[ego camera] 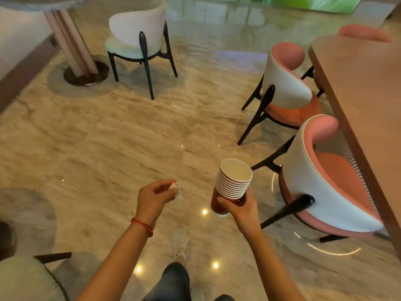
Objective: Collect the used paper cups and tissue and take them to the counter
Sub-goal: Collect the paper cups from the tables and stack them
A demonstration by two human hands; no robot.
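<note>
Over the marble floor [108, 137], both hands were raised in front of the person. The right hand [243, 208] gripped a stack of paper cups [233, 184], fingers curled round the lower part of the stack, thumb across the near side. The stack's long axis ran roughly upright, tilted a bit, open mouths pointing up and slightly away from the camera, base down by the palm. Cups were nested tightly; many rolled white rims showed as close rings. Outer walls dark red, inside of the top cup pale cream, bottom edge of the lowest cup white.

The left hand [156, 197] was to the left of the stack, apart from it, fingers curled and pinching a small crumpled white tissue [175, 190]. The tissue stuck out at the fingertips, part hanging down; blurred, so its shape was hard to tell. A red string bracelet [142, 225] sat on the left wrist.

To the right stood a brown wooden bench [364, 88] with pink-and-white chairs [288, 92] pushed near it. A white chair [138, 38] with black legs stood further off at the upper left, beside a round table's pedestal base [84, 70]. The person's leg and a light shoe [180, 242] showed below the hands. Spots of light reflected on the shiny floor.
</note>
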